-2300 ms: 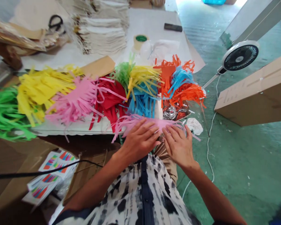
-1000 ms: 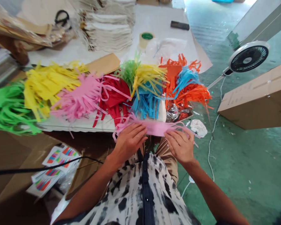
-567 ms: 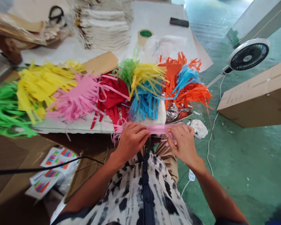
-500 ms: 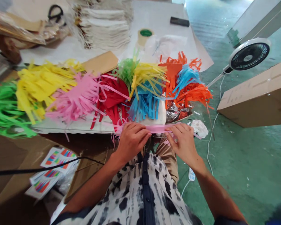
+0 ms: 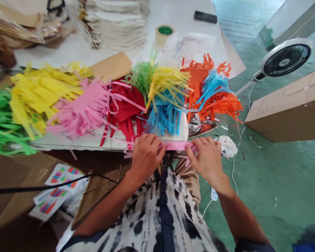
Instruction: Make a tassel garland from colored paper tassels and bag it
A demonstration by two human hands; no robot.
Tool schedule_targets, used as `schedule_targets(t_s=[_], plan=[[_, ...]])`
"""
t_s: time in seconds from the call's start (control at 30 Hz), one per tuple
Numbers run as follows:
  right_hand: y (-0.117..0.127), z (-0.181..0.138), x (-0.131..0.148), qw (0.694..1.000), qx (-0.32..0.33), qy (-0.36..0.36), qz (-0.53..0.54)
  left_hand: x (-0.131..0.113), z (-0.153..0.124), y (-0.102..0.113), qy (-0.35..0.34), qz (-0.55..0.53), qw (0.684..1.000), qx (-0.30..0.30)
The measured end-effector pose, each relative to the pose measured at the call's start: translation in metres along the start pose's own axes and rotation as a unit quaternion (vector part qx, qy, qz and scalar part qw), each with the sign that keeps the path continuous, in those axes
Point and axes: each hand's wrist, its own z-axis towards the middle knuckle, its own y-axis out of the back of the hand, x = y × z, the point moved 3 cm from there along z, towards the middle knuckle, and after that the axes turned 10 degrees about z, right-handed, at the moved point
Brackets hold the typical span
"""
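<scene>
Pink and narrow, a fringed strip (image 5: 176, 146) spans from the left hand (image 5: 147, 154) to the right hand (image 5: 206, 156) at the front edge of the table (image 5: 91, 143); the fingers of both are curled nearly closed, thumbs pinching the paper. At the table's front right corner, a small box (image 5: 210, 130) holds crumpled silver foil (image 5: 194, 126) and orange scraps (image 5: 207, 125). Right of the table, a taped carton (image 5: 288, 117) stands on the floor (image 5: 265, 182), its contents hidden. Below the table's left part, printed cards (image 5: 58, 192) lie by brown cardboard (image 5: 99, 190); whether it holds them, I cannot tell. The strip looks smooth and taut mid-length, with thin strands poking out beyond each hand. Along the table lie colourful fringed bunches (image 5: 85, 105).
</scene>
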Motion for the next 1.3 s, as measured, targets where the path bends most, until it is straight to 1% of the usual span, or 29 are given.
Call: schedule_targets(t_s=[0.17, 0.37, 0.43, 0.47, 0.5, 0.53, 0.57, 0.6, 0.63, 0.67, 0.7, 0.73, 0.8, 0.83, 0.87, 0.93, 0.97, 1.0, 1.07, 1.17, 1.23, 1.3], plan=[[0.001, 0.002, 0.003, 1.0, 0.003, -0.003, -0.025, 0.002, 0.006, -0.001, -0.01, 0.023, 0.999, 0.027], [-0.001, 0.0, 0.006, 0.999, -0.002, -0.005, -0.039, 0.007, 0.013, -0.001, -0.035, 0.043, 0.998, 0.043], [-0.003, -0.002, 0.007, 0.999, -0.017, -0.009, -0.043, 0.008, 0.014, -0.001, -0.037, 0.052, 0.998, 0.026], [-0.004, -0.003, 0.007, 0.999, -0.03, -0.009, -0.043, 0.008, 0.014, -0.001, -0.039, 0.049, 0.998, 0.002], [-0.004, -0.004, 0.006, 0.998, -0.046, -0.005, -0.04, 0.006, 0.014, -0.001, -0.051, 0.041, 0.997, -0.031], [-0.004, -0.006, 0.006, 0.997, -0.063, 0.004, -0.034, 0.004, 0.013, -0.002, -0.079, 0.028, 0.994, -0.068], [-0.004, -0.008, 0.004, 0.996, -0.081, 0.017, -0.026, 0.0, 0.012, -0.002, -0.121, 0.014, 0.988, -0.098], [-0.004, -0.01, 0.001, 0.995, -0.095, 0.028, -0.016, -0.004, 0.011, -0.003, -0.17, 0.001, 0.979, -0.115], [-0.002, -0.012, -0.002, 0.994, -0.106, 0.037, -0.005, -0.007, 0.011, -0.005, -0.215, -0.009, 0.97, -0.116], [0.0, -0.015, -0.007, 0.992, -0.117, 0.041, 0.004, -0.01, 0.01, -0.006, -0.249, -0.016, 0.963, -0.103], [0.003, -0.018, -0.012, 0.99, -0.134, 0.037, 0.011, -0.012, 0.01, -0.007, -0.267, -0.02, 0.96, -0.084], [0.007, -0.022, -0.016, 0.987, -0.155, 0.028, 0.015, -0.012, 0.01, -0.008, -0.271, -0.022, 0.96, -0.067], [0.014, -0.029, -0.019, 0.98, -0.197, 0.032, 0.018, -0.013, 0.011, -0.007, -0.267, -0.019, 0.962, -0.048], [0.016, -0.033, -0.016, 0.977, -0.206, 0.052, 0.021, -0.013, 0.011, -0.006, -0.266, -0.016, 0.963, -0.045], [0.015, -0.035, -0.012, 0.976, -0.199, 0.086, 0.025, -0.014, 0.011, -0.005, -0.267, -0.012, 0.962, -0.045], [0.008, -0.038, -0.001, 0.974, -0.157, 0.159, 0.033, -0.014, 0.009, -0.003, -0.27, -0.01, 0.962, -0.049], [0.003, -0.038, 0.003, 0.974, -0.135, 0.181, 0.034, -0.014, 0.007, -0.003, -0.271, -0.012, 0.961, -0.048], [-0.002, -0.038, 0.005, 0.974, -0.12, 0.187, 0.033, -0.012, 0.005, -0.003, -0.273, -0.016, 0.961, -0.049], [-0.009, -0.037, 0.003, 0.977, -0.11, 0.179, 0.029, -0.005, -0.001, -0.002, -0.269, -0.032, 0.961, -0.058], [-0.011, -0.037, -0.004, 0.977, -0.118, 0.176, 0.026, 0.018, -0.011, 0.007, -0.235, -0.065, 0.967, -0.072], [-0.01, -0.038, -0.006, 0.976, -0.123, 0.178, 0.027, 0.035, -0.017, 0.017, -0.197, -0.073, 0.976, -0.065], [-0.008, -0.038, -0.004, 0.976, -0.13, 0.174, 0.033, 0.045, -0.019, 0.03, -0.129, -0.059, 0.986, -0.087]])
